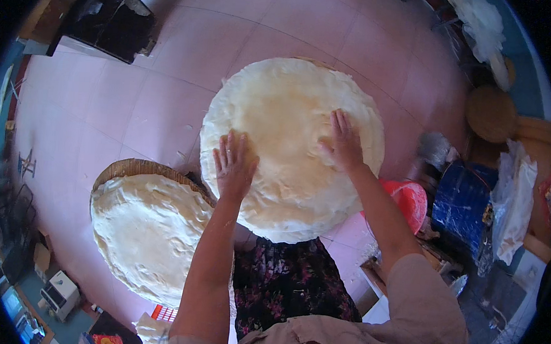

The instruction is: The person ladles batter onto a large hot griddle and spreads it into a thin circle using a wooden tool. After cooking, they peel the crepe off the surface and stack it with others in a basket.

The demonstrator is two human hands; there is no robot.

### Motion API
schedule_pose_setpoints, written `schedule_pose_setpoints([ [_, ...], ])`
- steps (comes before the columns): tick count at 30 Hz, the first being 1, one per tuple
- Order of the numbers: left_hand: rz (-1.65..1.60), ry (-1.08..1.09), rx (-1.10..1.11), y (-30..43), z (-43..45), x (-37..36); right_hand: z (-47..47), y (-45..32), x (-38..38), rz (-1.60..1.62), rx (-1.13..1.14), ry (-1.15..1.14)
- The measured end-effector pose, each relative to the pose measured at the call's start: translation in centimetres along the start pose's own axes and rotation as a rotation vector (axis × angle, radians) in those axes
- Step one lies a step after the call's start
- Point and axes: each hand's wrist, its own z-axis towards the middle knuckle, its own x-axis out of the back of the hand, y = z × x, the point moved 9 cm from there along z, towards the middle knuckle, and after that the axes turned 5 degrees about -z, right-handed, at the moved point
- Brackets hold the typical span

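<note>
A large round stack of thin, pale, flatbread-like sheets [287, 135] lies before me, its top cream to light tan and its edge ragged. Flat on its left part rests my left hand [233, 169], fingers a little apart and holding nothing. My right hand [345, 141] presses palm down on the right part of the same stack, thumb spread from the fingers. At the far edge of this stack a sliver of woven base [315, 62] shows. To the lower left, a second wrinkled stack of sheets [144, 235] sits on a round woven straw mat [134, 167], partly hidden by my left forearm.
Right of the stack stand a red plastic bucket [408, 204] and a blue drum [463, 202] beside plastic sheeting [512, 200]. A round stool-like top [491, 113] is farther right. Dark furniture [109, 20] stands at the upper left on the pinkish tiled floor [166, 94].
</note>
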Motion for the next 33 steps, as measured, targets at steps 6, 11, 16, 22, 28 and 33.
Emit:
schedule_pose_setpoints([
  [6, -0.159, -0.005, -0.040, -0.2, -2.5, 0.7, -2.6, -4.0, 2.9, 0.154, 0.130, 0.073],
  [11, -0.198, 0.013, -0.019, 1.0, -12.2, 2.8, -9.7, -13.6, 4.9, 0.403, 0.244, -0.073],
  [16, -0.604, 0.213, 0.306, -3.9, -24.9, 7.0, -15.7, -26.7, 4.2, 0.567, 0.323, -0.312],
  [22, -0.627, 0.310, 0.653, -11.5, -38.5, 8.9, -13.9, -40.4, 2.7, 0.630, 0.495, -0.198],
  [28, -0.649, 0.344, 0.700, -15.0, -45.0, 9.2, -8.2, -50.0, -0.9, 0.368, 0.506, 0.032],
  [33, -0.728, 0.342, 0.741, -16.5, -46.8, 9.5, -7.4, -51.4, -2.1, 0.207, 0.401, 0.076],
])
